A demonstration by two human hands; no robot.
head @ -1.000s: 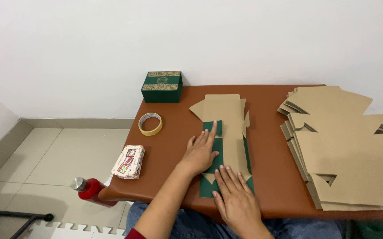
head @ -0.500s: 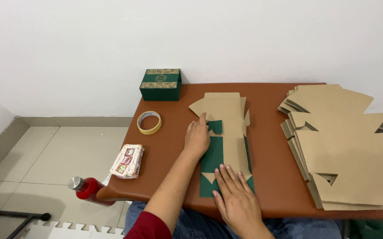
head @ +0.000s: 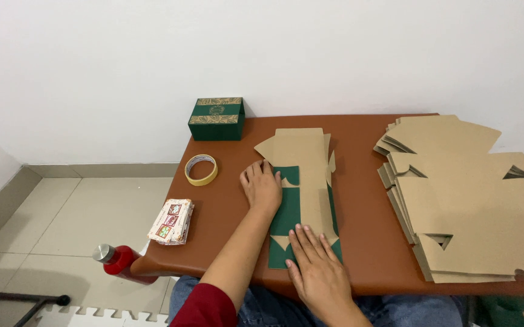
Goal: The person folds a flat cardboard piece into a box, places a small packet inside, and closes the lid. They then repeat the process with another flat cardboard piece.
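The left hand (head: 262, 186) has slid up the folded blank (head: 303, 191); both it and the right hand (head: 316, 269) lie flat and open, apparently pressing the crease.

Reddish-brown tabletop (head: 371, 242) here. The folded box blank (head: 303, 181) shows kraft tan over dark green panels. Plain tan on the stack of flat blanks (head: 467, 200). The finished box (head: 216, 118) is deep green with gold leafy bands. Yellowish tape roll (head: 201, 169), red bottle (head: 119, 261) with silver cap, maroon sleeve (head: 204, 307).
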